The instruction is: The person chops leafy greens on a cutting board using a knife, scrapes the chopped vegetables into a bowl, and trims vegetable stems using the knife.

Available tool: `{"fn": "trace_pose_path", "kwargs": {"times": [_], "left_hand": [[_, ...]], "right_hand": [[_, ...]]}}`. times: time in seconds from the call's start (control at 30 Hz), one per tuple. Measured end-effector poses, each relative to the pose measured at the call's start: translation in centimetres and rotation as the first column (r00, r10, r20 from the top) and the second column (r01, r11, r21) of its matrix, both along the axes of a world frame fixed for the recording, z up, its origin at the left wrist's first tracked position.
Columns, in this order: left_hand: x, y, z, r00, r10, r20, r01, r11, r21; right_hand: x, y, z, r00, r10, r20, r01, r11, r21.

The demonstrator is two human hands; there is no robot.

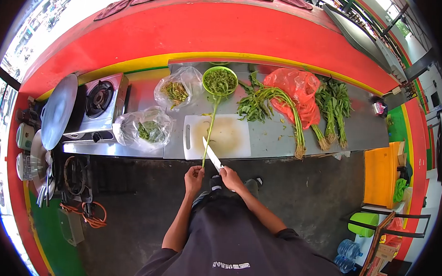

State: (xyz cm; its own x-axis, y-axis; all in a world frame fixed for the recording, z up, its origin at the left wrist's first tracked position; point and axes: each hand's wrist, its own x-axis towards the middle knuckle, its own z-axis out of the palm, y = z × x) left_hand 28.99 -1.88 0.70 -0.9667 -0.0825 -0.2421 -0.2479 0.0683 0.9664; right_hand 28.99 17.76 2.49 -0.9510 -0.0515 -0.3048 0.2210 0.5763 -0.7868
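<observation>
I'm standing in an open-sided kitchen: here are a gas stove (103, 103), a metal counter (362, 132), a cutting board (237, 136), a knife (213, 158) and leafy greens (331, 106).

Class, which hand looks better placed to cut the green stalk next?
Probably the right hand: it holds the knife, close to or touching the stalk, while the left hand grips the stalk's near end.

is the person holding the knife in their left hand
No, the knife is in the right hand, while the left hand holds the lower end of a long green stem.
</observation>
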Motion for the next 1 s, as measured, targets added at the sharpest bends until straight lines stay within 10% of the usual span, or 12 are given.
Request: {"fn": "trace_pose_path", "kwargs": {"times": [0.07, 0.23, 1.0], "left_hand": [[0.3, 0.2, 0.2, 0.997, 0.080, 0.001, -0.080, 0.993, -0.088], [0.7, -0.4, 0.5, 0.989, 0.149, -0.006, -0.147, 0.972, -0.184], [0.8, -0.3, 1.5, 0.988, 0.153, -0.019, -0.151, 0.936, -0.319]], "right_hand": [[0.0, 0.3, -0.7, 0.998, 0.010, -0.067, -0.012, 1.000, -0.023], [0.4, 0.8, 2.9, 0.875, -0.123, 0.468, 0.316, 0.878, -0.359], [-0.2, 0.4, 5.0, 0.782, 0.025, 0.622, 0.472, 0.628, -0.618]]}}
